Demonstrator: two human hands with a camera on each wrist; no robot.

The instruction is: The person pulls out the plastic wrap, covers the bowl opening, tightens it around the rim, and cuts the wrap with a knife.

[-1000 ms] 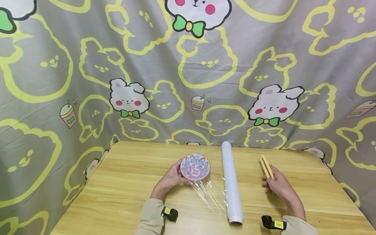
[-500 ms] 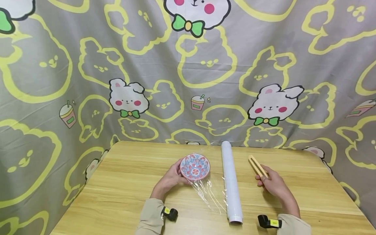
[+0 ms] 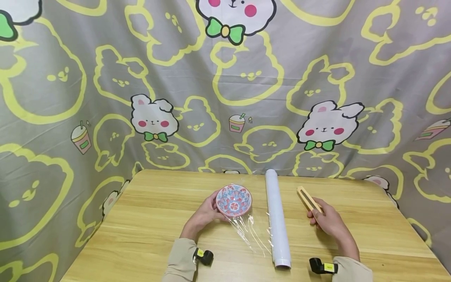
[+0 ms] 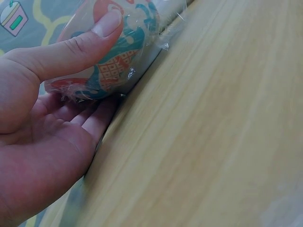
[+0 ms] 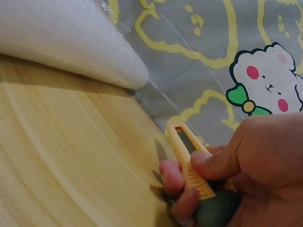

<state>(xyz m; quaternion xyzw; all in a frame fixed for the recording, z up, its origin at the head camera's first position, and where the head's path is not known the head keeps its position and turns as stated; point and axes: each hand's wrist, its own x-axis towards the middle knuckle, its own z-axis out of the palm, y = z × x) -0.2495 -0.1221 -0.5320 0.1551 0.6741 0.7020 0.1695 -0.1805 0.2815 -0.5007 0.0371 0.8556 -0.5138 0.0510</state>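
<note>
My left hand [image 3: 204,215] holds a small bowl [image 3: 234,200] with a red and blue pattern. In the left wrist view, the thumb lies on the bowl's side [image 4: 118,59] and the other fingers are under it. Clear cling film [image 3: 248,235] wraps the bowl and stretches towards a long white roll of film [image 3: 277,223] at its right. To the right of the roll, my right hand [image 3: 331,221] grips a yellow and dark green utility knife [image 5: 184,146], thumb on its slider side. I cannot make out an extended blade.
Everything is on a wooden table [image 3: 141,235]. A grey curtain [image 3: 197,78] with yellow outlines and rabbit prints hangs behind the table and along its sides. The roll's far end lies near the table's back edge.
My right hand has moved left towards the roll, and the utility knife has tilted further left; over the last half second it barely shifts. The left hand and bowl have stayed in place.
</note>
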